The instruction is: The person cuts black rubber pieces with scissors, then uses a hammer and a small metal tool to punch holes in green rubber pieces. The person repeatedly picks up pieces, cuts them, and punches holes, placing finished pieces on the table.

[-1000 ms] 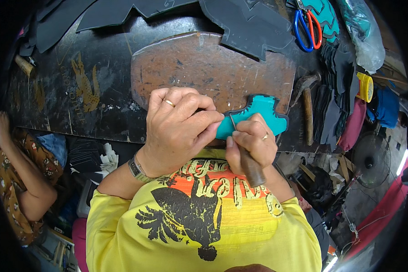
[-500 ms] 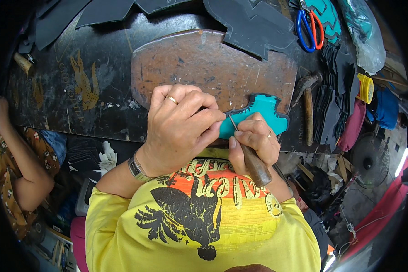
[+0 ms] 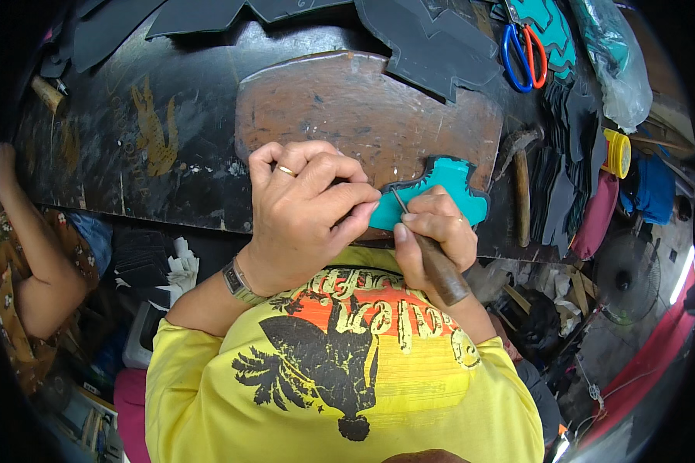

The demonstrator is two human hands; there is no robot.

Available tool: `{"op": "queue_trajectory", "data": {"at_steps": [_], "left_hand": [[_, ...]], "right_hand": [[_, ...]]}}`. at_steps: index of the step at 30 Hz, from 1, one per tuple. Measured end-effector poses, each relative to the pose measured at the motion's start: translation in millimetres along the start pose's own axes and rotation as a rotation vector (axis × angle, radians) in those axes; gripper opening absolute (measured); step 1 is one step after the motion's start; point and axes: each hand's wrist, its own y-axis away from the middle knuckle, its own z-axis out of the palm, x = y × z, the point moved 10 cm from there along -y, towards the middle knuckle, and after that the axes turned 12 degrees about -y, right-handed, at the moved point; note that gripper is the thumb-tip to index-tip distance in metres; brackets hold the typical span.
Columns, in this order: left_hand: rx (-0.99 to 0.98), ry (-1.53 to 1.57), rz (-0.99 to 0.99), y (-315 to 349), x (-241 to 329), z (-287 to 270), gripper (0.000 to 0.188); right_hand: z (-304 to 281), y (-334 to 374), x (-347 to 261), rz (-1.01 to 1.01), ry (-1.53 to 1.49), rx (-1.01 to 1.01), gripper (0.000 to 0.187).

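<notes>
A teal piece with a dark border (image 3: 452, 181), cut in a notched outline, lies at the near edge of a worn brown board. My left hand (image 3: 309, 197) is closed, thumb and index finger pinching the piece's left end; the fingertips partly hide what they grip. In my right hand (image 3: 440, 235) is an awl-like tool (image 3: 442, 274) with a wooden handle and a thin metal shaft. Its tip meets the piece near the dark upper border, close to my left fingertips. The handle's end points back toward my body.
Under the work is the brown board (image 3: 347, 108), on a dark table (image 3: 201, 166). Black cut sheets (image 3: 432, 46) overlap its far edge. To the right are a hammer (image 3: 523, 189), scissors (image 3: 523, 58) and stacked black pieces (image 3: 567, 170). Another person's arm (image 3: 42, 262) is at the left.
The view has shifted slightly. Both hands keep their grips; the tool's handle has swung a little up and to the right, and its tip stays near the piece's border.
</notes>
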Motion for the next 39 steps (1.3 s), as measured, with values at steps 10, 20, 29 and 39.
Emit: {"op": "queue_trajectory", "data": {"at_steps": [10, 20, 29, 39], "left_hand": [[-0.018, -0.028, 0.051, -3, 7, 1, 0.013], [-0.001, -0.042, 0.020, -1, 3, 1, 0.015], [0.025, 0.022, -0.017, 8, 0, -2, 0.015], [0.014, -0.049, 0.053, 6, 10, 1, 0.014]], "right_hand": [[0, -2, 1, 0.020, -0.034, -0.009, 0.027], [6, -2, -1, 0.014, 0.058, -0.055, 0.027], [3, -2, 2, 0.032, 0.004, -0.043, 0.025], [-3, 1, 6, 0.052, -0.097, -0.016, 0.021]]}}
